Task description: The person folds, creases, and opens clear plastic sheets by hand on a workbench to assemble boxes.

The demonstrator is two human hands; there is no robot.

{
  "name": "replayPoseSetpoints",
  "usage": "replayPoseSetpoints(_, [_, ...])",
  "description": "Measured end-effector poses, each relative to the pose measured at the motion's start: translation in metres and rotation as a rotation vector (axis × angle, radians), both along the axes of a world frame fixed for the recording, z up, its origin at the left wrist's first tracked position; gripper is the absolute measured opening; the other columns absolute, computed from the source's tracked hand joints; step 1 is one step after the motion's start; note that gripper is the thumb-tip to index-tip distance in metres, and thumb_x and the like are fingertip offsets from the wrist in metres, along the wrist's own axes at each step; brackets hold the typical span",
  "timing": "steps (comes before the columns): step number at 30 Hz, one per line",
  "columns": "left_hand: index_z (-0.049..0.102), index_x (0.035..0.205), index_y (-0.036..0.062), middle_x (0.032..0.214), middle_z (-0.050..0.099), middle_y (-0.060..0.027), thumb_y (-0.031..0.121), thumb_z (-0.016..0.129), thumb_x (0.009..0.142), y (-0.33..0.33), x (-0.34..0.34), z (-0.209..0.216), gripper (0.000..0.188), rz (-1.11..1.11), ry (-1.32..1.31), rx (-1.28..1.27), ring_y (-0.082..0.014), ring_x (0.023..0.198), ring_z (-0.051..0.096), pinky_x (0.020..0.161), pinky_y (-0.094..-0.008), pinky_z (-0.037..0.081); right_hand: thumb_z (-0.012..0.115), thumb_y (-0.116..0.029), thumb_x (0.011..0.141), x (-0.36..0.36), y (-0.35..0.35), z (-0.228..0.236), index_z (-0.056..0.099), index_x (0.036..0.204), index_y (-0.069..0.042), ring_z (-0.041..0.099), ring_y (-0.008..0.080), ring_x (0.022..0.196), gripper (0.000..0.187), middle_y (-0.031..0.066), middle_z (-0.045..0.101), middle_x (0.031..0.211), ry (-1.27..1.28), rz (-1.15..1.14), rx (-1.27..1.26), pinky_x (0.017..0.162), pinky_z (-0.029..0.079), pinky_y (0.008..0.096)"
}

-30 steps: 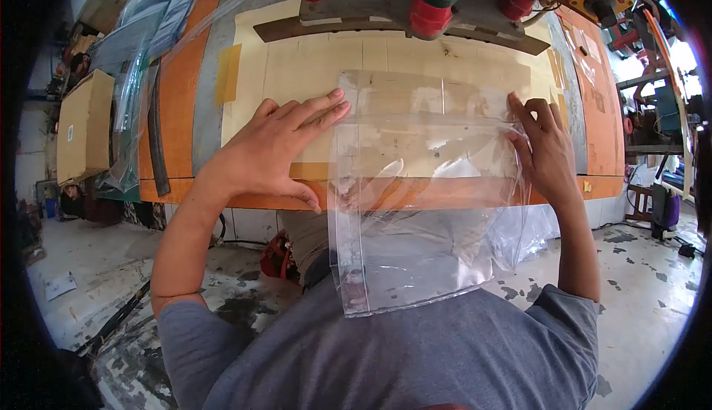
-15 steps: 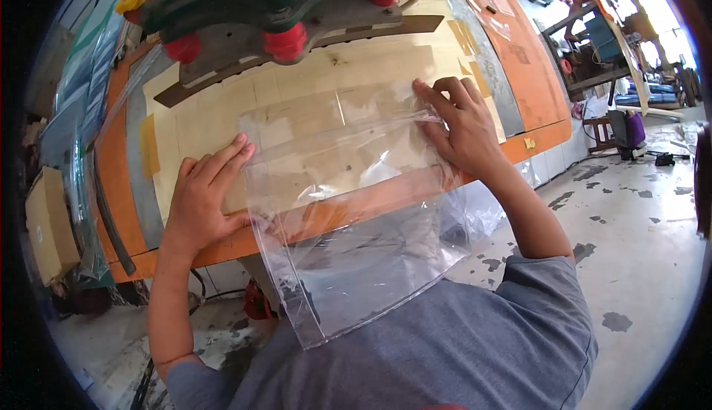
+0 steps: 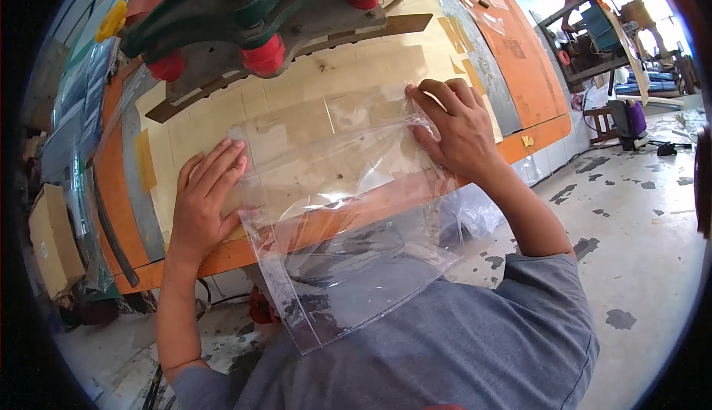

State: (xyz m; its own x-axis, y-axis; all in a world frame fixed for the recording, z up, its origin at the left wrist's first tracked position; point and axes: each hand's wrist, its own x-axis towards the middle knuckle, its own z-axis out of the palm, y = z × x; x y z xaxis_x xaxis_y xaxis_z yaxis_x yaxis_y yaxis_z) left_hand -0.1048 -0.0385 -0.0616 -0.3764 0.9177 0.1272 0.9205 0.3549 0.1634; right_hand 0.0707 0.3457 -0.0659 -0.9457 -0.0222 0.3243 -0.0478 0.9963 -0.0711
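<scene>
Head view: the clear plastic sheet (image 3: 341, 176) lies between the two hands, its upper part flat on cream paper near the worktop's near edge and its lower part hanging past that edge toward the person's grey shirt (image 3: 415, 336). Its long axis seems to run from the worktop (image 3: 538, 98) toward the body, leaning a little, so that the lower end sits slightly right of the upper end. Whether it is one layer or two, I cannot tell.

The left hand (image 3: 204, 202) is at the sheet's left edge, fingers close together, thumb spread wide of them, fingertips touching the plastic near its upper left corner. The right hand (image 3: 463, 132) is at the upper right corner, fingers bent, thumb below the forefinger; the gap is narrower, and I cannot tell if plastic is pinched in it. Both hands touch the sheet, so neither is nearer.

Counted: two hands, one sheet, one piece of cream paper (image 3: 356, 61) under it. Toward the far edge stand one dark green machine (image 3: 245, 21) with three red caps (image 3: 263, 55) in sight and one long metal bar (image 3: 400, 26). Beyond the worktop's left edge is one cardboard box (image 3: 55, 243); below its near edge, one crumpled heap of plastic (image 3: 475, 213).
</scene>
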Motion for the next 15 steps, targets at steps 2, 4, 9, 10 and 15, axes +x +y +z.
replayPoseSetpoints(2, [0.062,0.137,0.0084,0.151,0.057,-0.0067,0.038,0.074,0.081,-0.001,0.002,0.001,0.065,0.01,-0.011,0.008,-0.027,0.143,0.049,0.116,-0.0468,0.035,0.074,-0.028,0.085,-0.002,-0.002,0.0,0.067,0.132,-0.008,0.056,0.0252,0.108,0.051,0.0065,0.061,0.119,-0.008,0.02,0.0,0.09,0.047,0.0399])
replayPoseSetpoints(4, [0.063,0.136,0.0086,0.151,0.058,-0.006,0.026,0.081,0.073,-0.002,0.005,0.002,0.067,0.045,-0.016,0.006,-0.0245,0.143,0.051,0.115,-0.0456,0.036,0.074,-0.026,0.084,-0.002,-0.002,0.0,0.066,0.133,-0.009,0.056,0.027,0.107,0.053,0.0077,0.06,0.117,-0.018,0.007,0.035,0.091,0.047,0.0414])
replayPoseSetpoints(9, [0.06,0.14,0.0076,0.154,0.055,-0.0064,0.02,0.075,0.081,-0.001,0.006,0.002,0.062,0.016,-0.072,0.015,-0.0231,0.144,0.049,0.115,-0.0448,0.036,0.074,-0.02,0.082,0.004,-0.005,0.001,0.066,0.136,-0.012,0.056,0.0299,0.103,0.055,0.0097,0.057,0.111,-0.042,-0.042,-0.055,0.09,0.048,0.0441])
replayPoseSetpoints(10, [0.06,0.14,0.0076,0.154,0.055,-0.0064,0.02,0.075,0.081,-0.001,0.008,0.002,0.062,0.043,-0.072,0.009,-0.0231,0.144,0.049,0.115,-0.0448,0.036,0.074,-0.018,0.081,0.005,-0.004,0.002,0.066,0.137,-0.013,0.056,0.0305,0.102,0.056,0.01,0.055,0.109,-0.057,-0.081,-0.095,0.089,0.048,0.0448])
replayPoseSetpoints(15, [0.061,0.14,0.0117,0.157,0.053,0.0008,0.011,0.076,0.074,0.0,0.015,0.0,0.068,0.117,0.017,0.023,-0.0202,0.134,0.055,0.106,-0.0431,0.039,0.074,-0.015,0.081,-0.007,0.0,0.001,0.068,0.138,-0.019,0.056,0.0295,0.098,0.057,0.0094,0.052,0.105,-0.035,-0.074,-0.107,0.088,0.048,0.0435])
